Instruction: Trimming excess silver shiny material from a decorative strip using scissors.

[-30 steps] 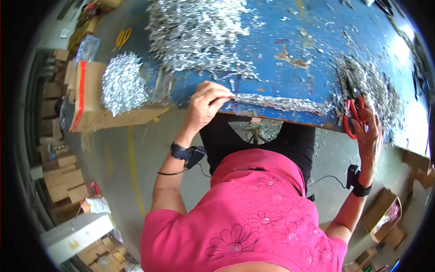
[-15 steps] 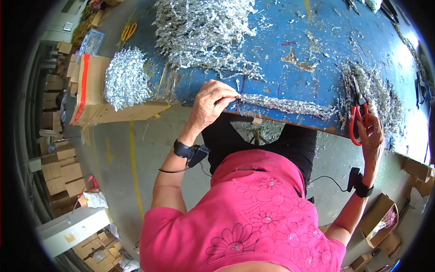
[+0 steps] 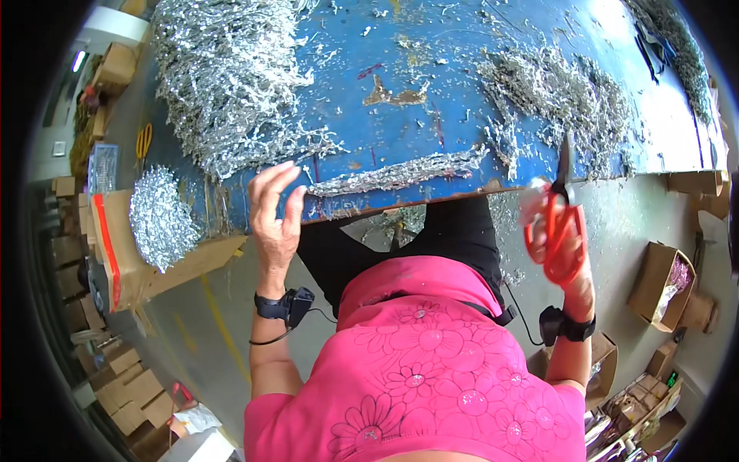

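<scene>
I had one yellow-handled scissors [image 3: 144,138] far left, one big tinsel heap [image 3: 223,77], then my open left hand [image 3: 275,219] just beside the single tinsel strip [image 3: 394,175]. That ran lengthwise rightward along the blue table [image 3: 332,100], left hand nearer. My right hand [image 3: 568,245] gripped one red-handled scissors [image 3: 566,189].

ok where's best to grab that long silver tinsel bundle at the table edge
Likely the left end of the tinsel bundle, pinched from the left: it lies long and narrow along the near edge of the table, and the left hand is open beside that end.
</scene>
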{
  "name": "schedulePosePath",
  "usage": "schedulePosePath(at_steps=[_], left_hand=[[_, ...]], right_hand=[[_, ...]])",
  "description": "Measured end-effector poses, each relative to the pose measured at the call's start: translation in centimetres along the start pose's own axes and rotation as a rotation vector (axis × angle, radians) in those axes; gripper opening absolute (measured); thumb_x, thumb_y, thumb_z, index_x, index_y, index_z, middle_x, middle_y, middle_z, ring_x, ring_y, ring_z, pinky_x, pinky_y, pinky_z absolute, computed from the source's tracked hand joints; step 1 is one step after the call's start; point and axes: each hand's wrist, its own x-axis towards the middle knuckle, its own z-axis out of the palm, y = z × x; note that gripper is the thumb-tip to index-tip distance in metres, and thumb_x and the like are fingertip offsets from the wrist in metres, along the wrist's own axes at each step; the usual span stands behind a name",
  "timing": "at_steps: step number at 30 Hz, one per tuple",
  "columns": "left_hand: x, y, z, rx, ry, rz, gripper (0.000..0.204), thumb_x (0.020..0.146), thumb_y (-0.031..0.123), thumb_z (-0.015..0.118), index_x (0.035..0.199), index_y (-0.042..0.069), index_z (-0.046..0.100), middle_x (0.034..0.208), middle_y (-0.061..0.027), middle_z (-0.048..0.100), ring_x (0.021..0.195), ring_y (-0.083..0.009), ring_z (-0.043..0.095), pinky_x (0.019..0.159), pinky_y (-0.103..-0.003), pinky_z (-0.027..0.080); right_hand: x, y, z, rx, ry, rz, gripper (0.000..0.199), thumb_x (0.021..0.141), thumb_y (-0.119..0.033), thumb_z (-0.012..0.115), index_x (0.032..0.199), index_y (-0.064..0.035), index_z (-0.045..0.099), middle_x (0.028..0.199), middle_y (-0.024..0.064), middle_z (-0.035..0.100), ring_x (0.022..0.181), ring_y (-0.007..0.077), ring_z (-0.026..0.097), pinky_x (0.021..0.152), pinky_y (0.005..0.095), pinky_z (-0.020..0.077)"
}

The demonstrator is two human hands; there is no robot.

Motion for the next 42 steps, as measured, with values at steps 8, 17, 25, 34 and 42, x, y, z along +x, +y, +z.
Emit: schedulePosePath(at_steps=[8,17,25,34,42], left_hand=[[3.9,8.6,8.7,-0.102,-0.386,0.306,0.039,0.078,0.022,0.076,0.111,0.006,0.065,0.102,-0.0085,0.062,0.094,-0.0258,0.058,0.081,-0.038,0.044],[2.5,8.4,11.3,-0.068,-0.324,0.366,0.026,0.076,0.014,0.074,0.101,0.01,0.066,0.091,-0.004,0.056,0.084,-0.0228,0.054,0.075,-0.037,0.041],[1.5,8.2,11.6,-0.044,-0.192,0.439,0.03,0.072,0.006,0.073,0.101,0.007,0.064,0.087,-0.0017,0.055,0.082,-0.02,0.054,0.075,-0.035,0.04],[1.3,7.9,11.6,-0.122,-0.172,0.532,0.027,0.074,0.003,0.067,0.101,0.008,0.063,0.092,-0.001,0.057,0.087,-0.018,0.057,0.08,-0.035,0.039],[1.2,7.9,11.6,-0.114,-0.158,0.522,0.03,0.073,0.002,0.069,0.101,0.009,0.063,0.091,-0.0005,0.058,0.086,-0.0173,0.058,0.081,-0.035,0.04]], right_hand=[[-1.7,1.6,4.8,-0.601,-0.43,0.128,0.063,0.096,-0.045,0.05,0.143,-0.0048,0.035,0.107,0.0089,0.056,0.091,0.0179,0.056,0.087,0.0321,0.0454],[-0.6,2.4,5.7,-0.692,-0.332,0.154,0.051,0.096,-0.038,0.056,0.126,0.0003,0.04,0.092,0.0188,0.055,0.084,0.0224,0.054,0.076,0.0376,0.0438],[-0.3,2.6,7.0,-0.658,-0.328,0.164,0.056,0.096,-0.042,0.055,0.128,0.0007,0.038,0.096,0.0169,0.054,0.087,0.0211,0.053,0.08,0.0364,0.0441],[0.8,3.3,7.4,-0.508,-0.218,0.195,0.05,0.097,-0.041,0.054,0.122,0.0008,0.043,0.091,0.0135,0.058,0.078,0.017,0.059,0.073,0.034,0.0485],[0.6,4.6,7.0,-0.506,-0.204,0.149,0.041,0.098,-0.038,0.053,0.113,0.0005,0.046,0.078,0.0088,0.06,0.062,0.015,0.058,0.056,0.0316,0.0481]])
